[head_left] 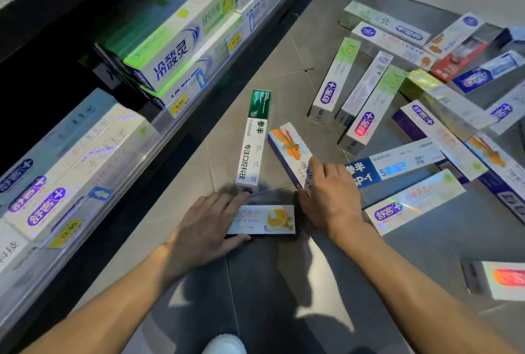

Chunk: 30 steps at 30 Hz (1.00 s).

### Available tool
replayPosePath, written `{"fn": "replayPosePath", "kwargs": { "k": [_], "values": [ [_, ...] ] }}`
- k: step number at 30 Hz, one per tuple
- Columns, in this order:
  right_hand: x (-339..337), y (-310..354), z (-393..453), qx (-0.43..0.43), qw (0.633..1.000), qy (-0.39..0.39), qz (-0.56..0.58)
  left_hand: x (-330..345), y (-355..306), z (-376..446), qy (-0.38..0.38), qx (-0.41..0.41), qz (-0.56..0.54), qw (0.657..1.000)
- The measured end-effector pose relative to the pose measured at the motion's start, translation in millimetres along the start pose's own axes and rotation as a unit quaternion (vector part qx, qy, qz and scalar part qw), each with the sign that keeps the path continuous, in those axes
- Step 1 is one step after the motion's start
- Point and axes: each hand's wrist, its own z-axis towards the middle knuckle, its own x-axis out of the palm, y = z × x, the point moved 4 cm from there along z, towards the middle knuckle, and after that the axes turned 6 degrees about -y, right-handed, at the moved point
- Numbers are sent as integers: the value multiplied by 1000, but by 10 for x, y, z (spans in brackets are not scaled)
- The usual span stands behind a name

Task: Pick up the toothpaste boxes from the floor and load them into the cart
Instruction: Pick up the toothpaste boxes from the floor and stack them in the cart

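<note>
The orange-slice box (264, 219) lies flat on the grey floor (284, 49), nearest the person, long side running left to right, pale with a citrus picture at its right end; the left hand (208, 228) grips its left end, fingers along the far edge and thumb curled under the near edge. Just beyond it the carrot-print box (288, 149) with a purple side angles away to the far left; the right hand (329, 194) sits on its near end, fingers pretty much together and curled over it, thumb side against the box edge; can't tell if it's actually lifted. Left of that a green-topped white box (253, 137) lies lengthwise, its near end touching the left fingertips; far right there's a messy heap of other toothpaste boxes (397, 92) overlapping each other; one more box (500, 279) sits alone near right; stocked shelves (159, 69) with yellow price tags run along the left.
</note>
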Motion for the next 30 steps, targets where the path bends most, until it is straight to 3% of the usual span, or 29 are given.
{"fn": "replayPosePath", "kwargs": {
  "k": [5, 9, 12, 15, 19, 22, 25, 30],
  "values": [
    [-44, 51, -34, 14, 1000, 18, 21, 20, 14, -53, -2, -24, -11, 1000],
    [-85, 62, 27, 63, 995, 37, 71, -46, 36, 8, 70, -42, -30, 996],
    [-100, 25, 27, 107, 988, 40, 108, -173, 13, -14, 107, -119, -97, 982],
    [-133, -28, 9, 134, 967, 44, 212, -401, -46, 9, 79, -211, -187, 956],
    [-488, -66, -10, 163, 923, -9, 349, -816, -234, 188, -5, -305, -312, 900],
    [-1030, -38, -139, 202, 875, -14, 439, -1316, -383, 347, -92, -338, -423, 836],
    [-1837, 14, -277, 203, 847, 17, 491, -2076, -593, 574, -108, -337, -499, 791],
    [-3829, 166, -441, 139, 780, 11, 610, -3947, -1144, 800, -111, -290, -567, 763]
  ]
}}
